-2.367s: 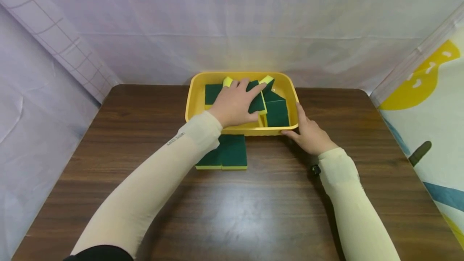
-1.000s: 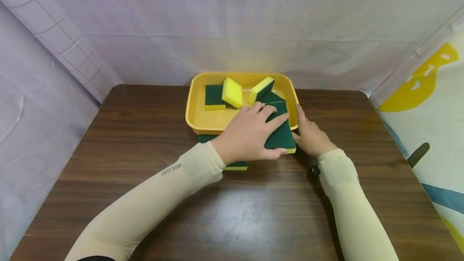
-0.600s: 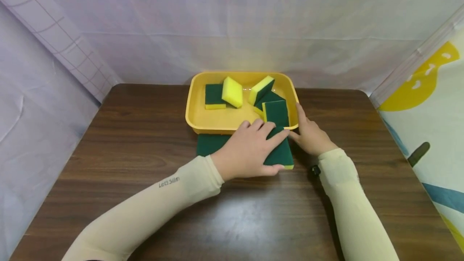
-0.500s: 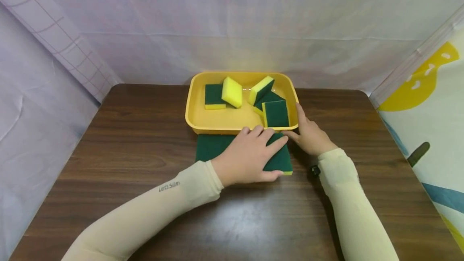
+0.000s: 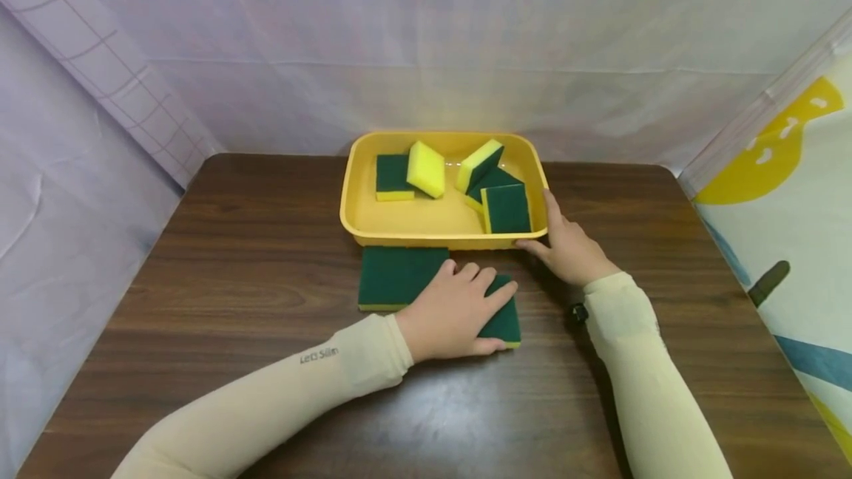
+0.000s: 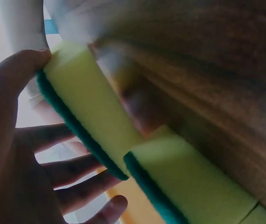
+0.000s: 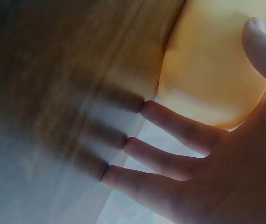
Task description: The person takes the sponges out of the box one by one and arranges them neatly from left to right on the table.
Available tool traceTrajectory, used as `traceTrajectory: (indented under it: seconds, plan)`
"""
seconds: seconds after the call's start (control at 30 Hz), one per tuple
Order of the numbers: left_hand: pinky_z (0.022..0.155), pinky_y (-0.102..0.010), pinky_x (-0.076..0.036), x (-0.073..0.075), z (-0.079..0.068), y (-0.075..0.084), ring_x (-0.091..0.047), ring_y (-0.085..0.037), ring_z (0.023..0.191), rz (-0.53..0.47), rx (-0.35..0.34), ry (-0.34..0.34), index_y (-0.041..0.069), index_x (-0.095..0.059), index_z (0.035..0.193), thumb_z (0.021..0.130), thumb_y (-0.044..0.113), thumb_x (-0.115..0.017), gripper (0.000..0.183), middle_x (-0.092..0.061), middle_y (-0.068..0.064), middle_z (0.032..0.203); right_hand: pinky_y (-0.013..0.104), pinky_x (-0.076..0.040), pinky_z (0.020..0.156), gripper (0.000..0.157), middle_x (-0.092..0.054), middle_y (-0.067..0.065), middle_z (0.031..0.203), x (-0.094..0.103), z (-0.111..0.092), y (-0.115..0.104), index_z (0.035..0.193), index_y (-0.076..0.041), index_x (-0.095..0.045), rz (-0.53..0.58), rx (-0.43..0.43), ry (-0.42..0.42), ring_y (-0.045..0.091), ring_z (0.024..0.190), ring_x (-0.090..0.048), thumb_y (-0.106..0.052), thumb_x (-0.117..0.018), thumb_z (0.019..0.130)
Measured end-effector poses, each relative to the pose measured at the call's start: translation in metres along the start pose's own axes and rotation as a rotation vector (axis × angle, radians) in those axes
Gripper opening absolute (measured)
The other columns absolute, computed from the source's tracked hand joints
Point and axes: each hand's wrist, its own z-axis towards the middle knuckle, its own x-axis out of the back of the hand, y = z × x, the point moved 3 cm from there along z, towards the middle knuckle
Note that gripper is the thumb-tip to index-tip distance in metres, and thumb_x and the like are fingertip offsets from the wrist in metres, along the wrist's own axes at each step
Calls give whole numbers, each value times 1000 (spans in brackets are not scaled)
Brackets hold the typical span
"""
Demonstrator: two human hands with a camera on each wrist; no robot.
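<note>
My left hand holds a green-and-yellow scouring sponge, green side up, thumb at one end and fingers at the other. In the left wrist view this sponge slants beside another sponge. Sponges laid edge to edge lie just left of it on the table, partly behind my hand. My right hand rests at the near right corner of a yellow basin, thumb on the front wall. In the right wrist view, three straight fingers of that hand touch the table beside the basin.
Several sponges remain inside the basin: one flat, a yellow-side-up one leaning on it, and a cluster at the right. The brown wooden table ends at a pale cloth backdrop.
My left hand has lifted a sponge out of the basin and drawn it toward me, beside the sponges on the table. The right hand stays at the basin's corner.
</note>
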Motion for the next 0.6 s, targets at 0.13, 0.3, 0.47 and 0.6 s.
traceTrajectory:
  seconds: [0.13,0.3,0.47,0.6]
  plan:
    - [101,-52,-46,-6,0,2,-57,-29,128,39,1,-10,21,-49,165,99,79,-56,87,-58,-10,148,72,-50,100,112,-40,40,160,1,0,-1,171,-11,19,1,0,-1,58,133,-54,-55,-62,108]
    - [105,-55,-45,-10,-1,2,-57,-29,128,76,4,-16,21,-50,164,99,79,-56,87,-57,-10,149,72,-49,101,112,-39,40,160,2,1,-2,171,-11,19,-3,-2,-3,58,134,-53,-56,-62,108]
    - [113,-61,-42,-10,-3,5,-52,-32,138,58,1,-20,21,-48,165,98,79,-57,89,-49,-13,159,72,-50,101,112,-38,40,161,1,0,-2,171,-11,20,-2,-4,-10,58,136,-52,-56,-61,108]
    - [113,-56,-46,-5,-6,12,-49,-32,142,52,-25,16,15,-49,164,101,74,-58,87,-44,-14,164,71,-50,99,112,-39,41,160,0,-1,-2,171,-11,20,0,-1,-9,58,135,-53,-55,-62,108]
